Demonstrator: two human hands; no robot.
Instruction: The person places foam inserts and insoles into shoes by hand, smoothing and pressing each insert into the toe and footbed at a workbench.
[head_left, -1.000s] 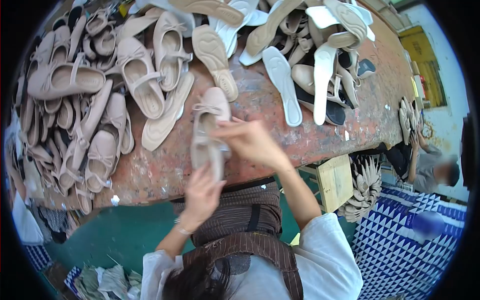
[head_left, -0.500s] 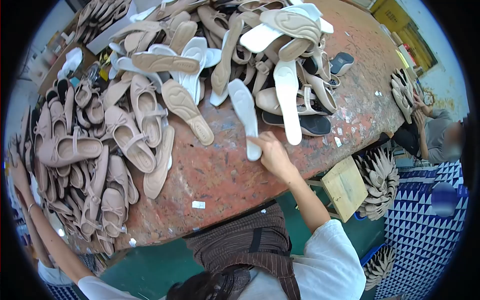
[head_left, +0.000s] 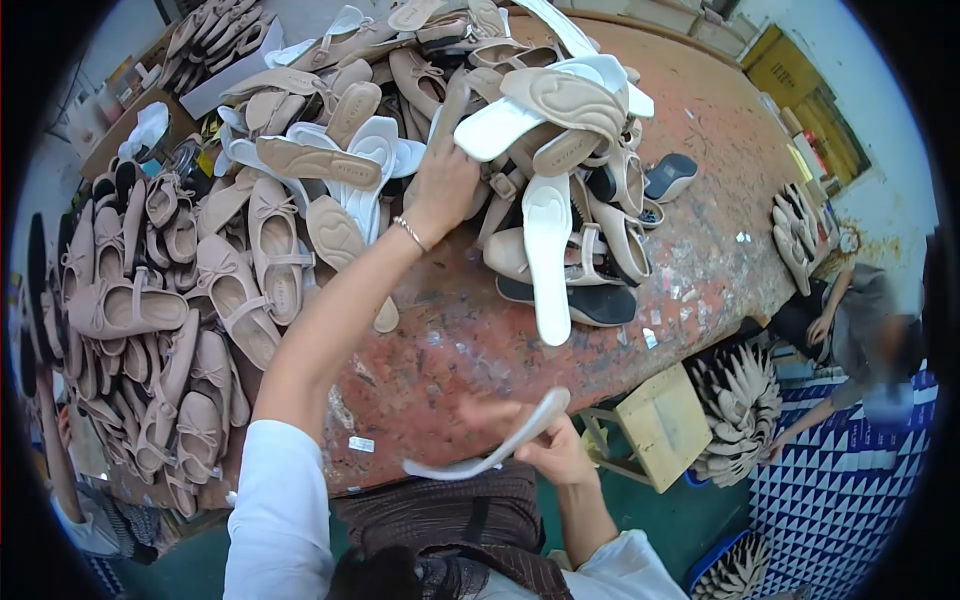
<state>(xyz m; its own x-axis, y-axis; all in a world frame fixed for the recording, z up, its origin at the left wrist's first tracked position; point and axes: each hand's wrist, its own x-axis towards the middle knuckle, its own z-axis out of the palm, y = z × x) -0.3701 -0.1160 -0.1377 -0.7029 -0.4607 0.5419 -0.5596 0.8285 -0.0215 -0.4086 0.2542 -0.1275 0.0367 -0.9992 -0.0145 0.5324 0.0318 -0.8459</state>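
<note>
My right hand (head_left: 562,452) grips a white-backed insole (head_left: 490,455) near the table's front edge, in front of my apron. The insole is curved, seen nearly edge-on and slightly blurred. My left hand (head_left: 447,188), with a bracelet at the wrist, reaches into the middle of the pile, its fingers closed around the lower end of a beige insole (head_left: 452,105). Its fingertips are partly hidden. Beside it lie a beige insole with a printed heel (head_left: 335,235) and a long white insole (head_left: 548,260). Beige strap shoes (head_left: 277,240) lie to its left.
The worn red table (head_left: 420,370) carries heaped shoes and scraps of paper. A wooden stool (head_left: 662,425) stands at its front right, near a basket of stacked beige pieces (head_left: 738,410). A co-worker (head_left: 865,320) is at the right, and another person's arm (head_left: 62,460) shows at the left edge.
My right hand has lifted the white insole off the table and drawn it toward my body. My left hand has come from the far left edge to the middle of the pile.
</note>
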